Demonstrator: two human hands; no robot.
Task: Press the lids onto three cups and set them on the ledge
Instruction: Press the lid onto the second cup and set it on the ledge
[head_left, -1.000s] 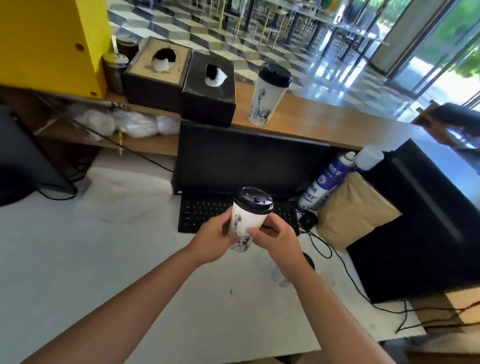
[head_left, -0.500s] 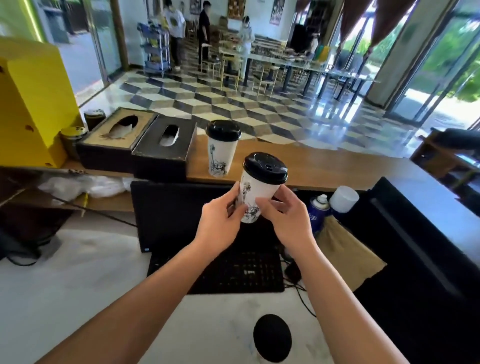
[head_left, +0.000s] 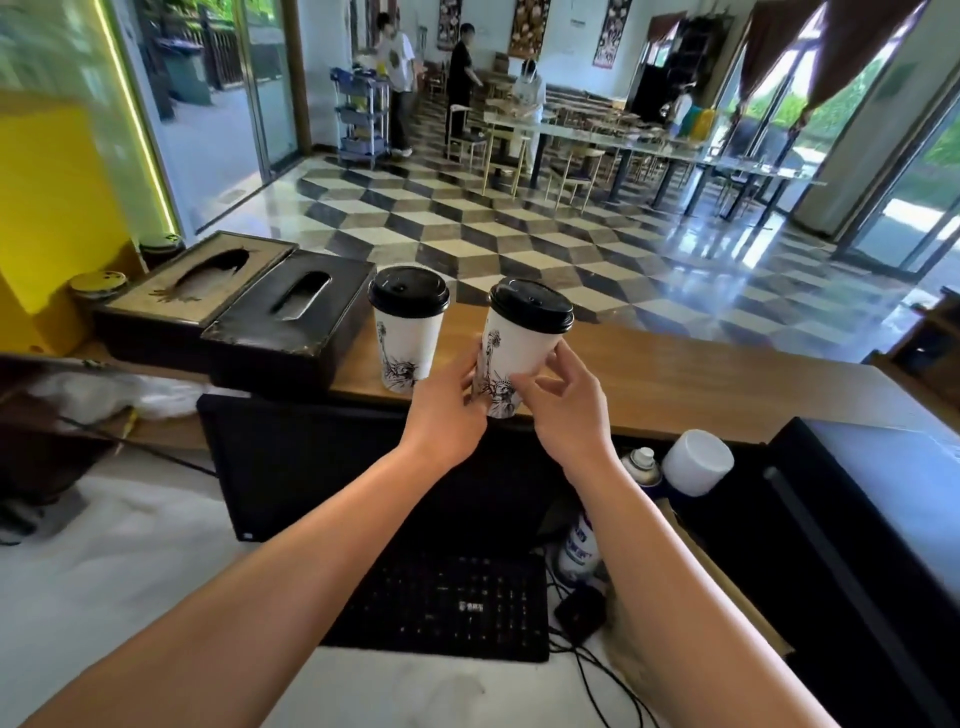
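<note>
Checkered tiles and a dining hall with people at long tables lie beyond the wooden ledge (head_left: 675, 384), which runs across the view above the white desk (head_left: 104, 571). A second ago the second cup (head_left: 519, 348) was held low over the keyboard (head_left: 441, 608); half a second ago it was in front of the monitor (head_left: 311, 467). Now it is up at ledge height, its base at the near edge of the wood, just right of the first cup (head_left: 408, 338), which stands upright and capped on the ledge. The left hand (head_left: 447, 410) wraps the cup's lower left side and the right hand (head_left: 566, 410) clasps its lower right, so both are grasping it. It leans a little to the right, and I cannot tell whether its base touches the wood yet. Its black lid (head_left: 531, 304) looks seated all round, so the pressing step for this cup seems done and the setting-down is nearly complete; that would make two of three, and no third cup shows in this view. Two tissue boxes (head_left: 291, 322) crowd the ledge left of the first cup, so free room lies to the right. Below, a spray can (head_left: 641, 462) and a black case (head_left: 857, 519) stand clear of the path.
</note>
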